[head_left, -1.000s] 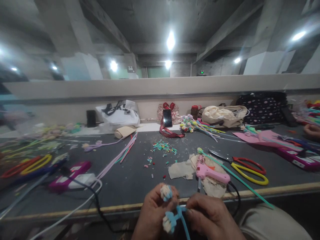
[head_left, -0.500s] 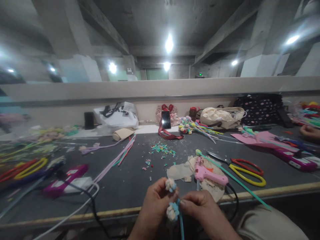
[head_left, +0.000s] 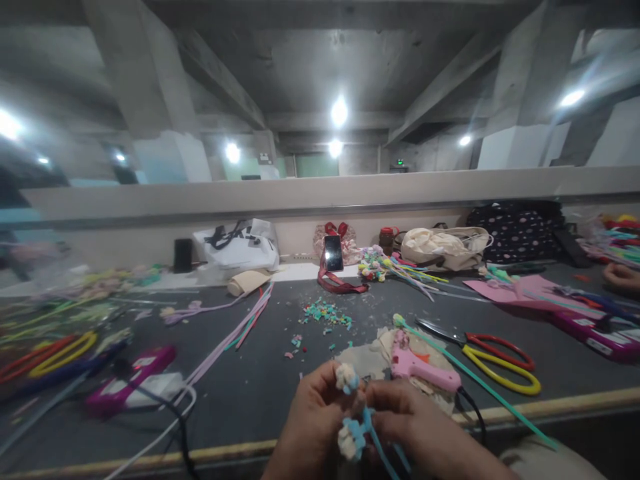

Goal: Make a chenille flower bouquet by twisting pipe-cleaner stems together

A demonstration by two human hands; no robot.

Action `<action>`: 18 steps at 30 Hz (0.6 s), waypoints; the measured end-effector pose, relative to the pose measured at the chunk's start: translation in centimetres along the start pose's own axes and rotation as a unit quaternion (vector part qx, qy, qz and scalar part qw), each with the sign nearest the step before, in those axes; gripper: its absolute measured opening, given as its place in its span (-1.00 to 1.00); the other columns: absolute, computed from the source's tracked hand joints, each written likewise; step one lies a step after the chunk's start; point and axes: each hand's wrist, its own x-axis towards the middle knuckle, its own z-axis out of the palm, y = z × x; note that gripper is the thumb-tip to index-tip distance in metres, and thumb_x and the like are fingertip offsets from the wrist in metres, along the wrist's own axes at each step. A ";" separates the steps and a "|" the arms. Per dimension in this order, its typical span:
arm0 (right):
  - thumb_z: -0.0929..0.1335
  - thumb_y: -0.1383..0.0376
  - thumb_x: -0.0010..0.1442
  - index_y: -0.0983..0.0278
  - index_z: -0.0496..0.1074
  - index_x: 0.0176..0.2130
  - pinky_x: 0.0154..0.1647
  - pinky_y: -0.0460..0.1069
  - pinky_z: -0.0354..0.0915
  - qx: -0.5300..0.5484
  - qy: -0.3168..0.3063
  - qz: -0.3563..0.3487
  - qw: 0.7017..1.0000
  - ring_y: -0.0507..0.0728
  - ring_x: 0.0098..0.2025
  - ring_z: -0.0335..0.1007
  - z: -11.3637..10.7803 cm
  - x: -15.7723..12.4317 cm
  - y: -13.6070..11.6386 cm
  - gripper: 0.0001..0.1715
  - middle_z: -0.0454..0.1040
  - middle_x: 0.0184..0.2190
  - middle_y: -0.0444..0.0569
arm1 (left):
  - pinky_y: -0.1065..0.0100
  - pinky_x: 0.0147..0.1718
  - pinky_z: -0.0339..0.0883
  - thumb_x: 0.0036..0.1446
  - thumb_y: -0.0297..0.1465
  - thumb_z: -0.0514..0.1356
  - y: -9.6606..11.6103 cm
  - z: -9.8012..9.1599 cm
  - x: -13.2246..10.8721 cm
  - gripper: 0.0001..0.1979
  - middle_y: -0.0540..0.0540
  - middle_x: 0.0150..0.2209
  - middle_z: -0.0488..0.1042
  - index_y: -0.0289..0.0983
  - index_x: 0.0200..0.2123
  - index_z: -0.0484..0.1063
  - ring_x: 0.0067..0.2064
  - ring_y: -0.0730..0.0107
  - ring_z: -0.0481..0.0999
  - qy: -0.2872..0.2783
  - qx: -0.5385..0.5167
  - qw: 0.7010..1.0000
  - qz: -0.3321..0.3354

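Observation:
My left hand (head_left: 311, 421) is closed, pinching a blue pipe-cleaner stem with small cream-and-blue fuzzy flowers. One flower (head_left: 347, 378) shows above the fingertips, and a second flower (head_left: 352, 439) hangs below them. My right hand (head_left: 417, 419) pinches the blue stem (head_left: 379, 445) beside the flowers, its fingertips close against the left ones. Two blue strands trail down under the right hand. The exact grip points are partly hidden behind the fingers. Just beyond the hands, a pink glue gun (head_left: 423, 371) rests on a stained cloth (head_left: 365, 357).
Red-and-yellow-handled scissors (head_left: 500, 357) and a green pipe cleaner (head_left: 480, 377) lie to the right. Teal clippings (head_left: 327, 315) are scattered mid-table. A phone (head_left: 333, 253) leans at the back. A magenta power strip (head_left: 143, 380) with cables sits left. Another person's hand (head_left: 621, 276) is far right.
My right hand has moved in against the left fingers. The blue stem has swung sideways, and a second strand now shows. The camera has tilted up slightly, so the table sits lower.

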 end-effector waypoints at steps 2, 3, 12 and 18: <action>0.28 0.38 -0.09 0.33 0.42 -0.47 -0.63 -0.20 -0.01 0.026 0.043 0.021 0.999 -0.09 -0.66 0.00 -0.2 0.1 -0.1 -0.87 0.19 -0.69 -0.24 | 0.51 -0.65 0.08 -0.30 -0.40 0.29 0.4 0.5 0.2 -0.81 0.07 -0.67 0.30 -0.32 -0.58 0.32 -0.65 0.59 0.19 0.013 0.016 1.000 0.015; 0.28 0.37 -0.10 0.33 0.42 -0.48 -0.67 -0.20 -0.07 0.032 0.062 0.020 0.997 -0.10 -0.68 -0.06 -0.4 0.2 -0.2 -0.87 0.14 -0.72 -0.26 | 0.52 -0.64 0.08 -0.31 -0.41 0.29 0.6 0.7 0.3 -0.81 0.07 -0.66 0.30 -0.33 -0.58 0.33 -0.64 0.59 0.19 0.016 0.030 0.999 0.024; 0.38 0.22 -0.13 0.37 0.43 -0.60 -0.59 -0.16 0.00 0.025 0.125 -0.088 0.988 -0.08 -0.63 -0.01 -2.0 -0.6 0.3 -0.77 0.16 -0.73 -0.24 | 0.52 -0.63 0.04 -0.30 -0.38 0.29 0.0 2.0 1.2 -0.80 0.07 -0.66 0.27 -0.32 -0.62 0.31 -0.62 0.59 0.15 0.043 0.065 0.996 0.042; 0.38 0.31 -0.17 0.37 0.40 -0.67 -0.63 -0.17 -0.01 0.039 0.139 -0.044 0.989 -0.09 -0.66 0.04 -2.4 -1.0 1.2 -0.83 0.21 -0.76 -0.24 | 0.53 -0.61 0.06 -0.31 -0.40 0.29 -0.8 2.6 1.2 -0.82 0.08 -0.68 0.28 -0.32 -0.61 0.34 -0.63 0.61 0.17 0.045 0.036 0.998 0.006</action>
